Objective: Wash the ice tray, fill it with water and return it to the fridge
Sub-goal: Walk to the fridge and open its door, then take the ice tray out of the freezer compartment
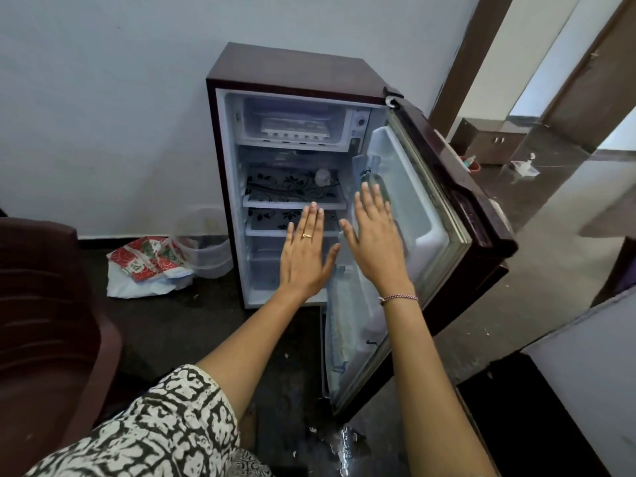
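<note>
as the fridge [296,68] gapes, ice tray [294,128] — long axis sideways

Room interior. A pale wall [103,98] fills 9 to 12 o'clock and meets the dark floor [192,325] along a black skirting. A maroon plastic chair [44,321] stands at 8 o'clock. At 9 o'clock a clear plastic bin [206,249] stands against the wall, with a red-and-white printed bag [148,266] just beside it. A brown door frame [475,56] rises at 1 o'clock and a low wooden cabinet [495,139] sits at 2 o'clock. The glossy floor [557,215] at 3 o'clock reflects daylight. A wet patch [344,445] glistens at 6 o'clock.
</note>
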